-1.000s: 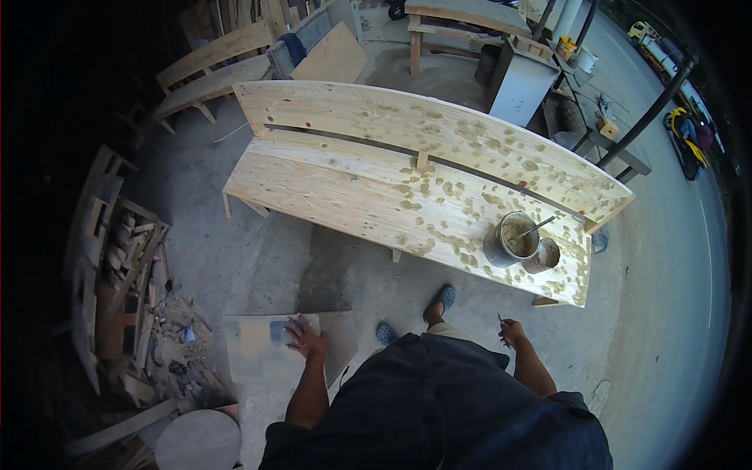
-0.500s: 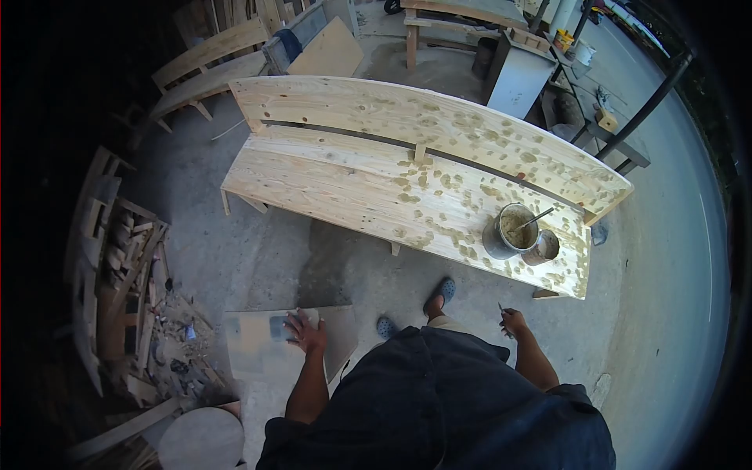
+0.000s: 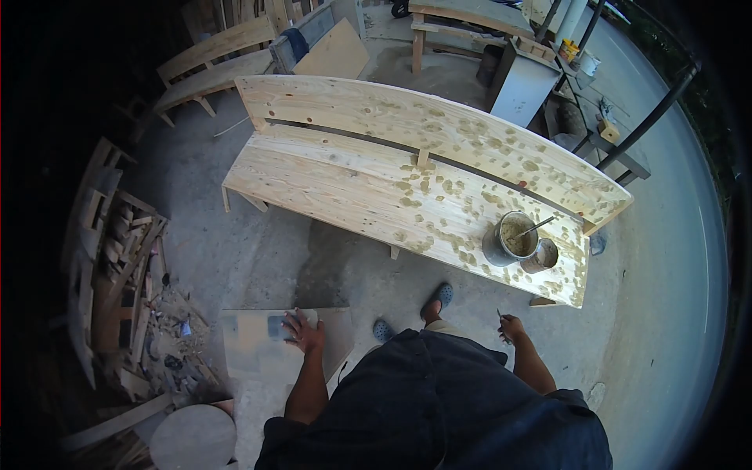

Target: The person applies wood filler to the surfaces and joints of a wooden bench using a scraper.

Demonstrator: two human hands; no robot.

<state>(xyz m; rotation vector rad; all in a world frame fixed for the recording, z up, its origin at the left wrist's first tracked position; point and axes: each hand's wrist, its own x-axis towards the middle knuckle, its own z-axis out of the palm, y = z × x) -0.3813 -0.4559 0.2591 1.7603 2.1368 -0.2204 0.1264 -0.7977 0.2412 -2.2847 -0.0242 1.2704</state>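
Observation:
A long wooden bench with a backrest stands ahead, its right half dotted with greenish-brown patches. On its seat sit a metal bucket of paste with a stick in it and a smaller brown can. My left hand is open, fingers spread, over a flat board at lower left; whether it touches the board I cannot tell. Out to the right of my body, my right hand is closed around a thin tool, its tip pointing up toward the bench.
Wood scraps and debris lie at the left, near a round board. Behind the bench are another bench, a leaning panel and a white cabinet. A dark post rises beside the road.
The view has shifted very slightly. My hands keep nearly the same places, the left spread over the board and the right holding the thin tool.

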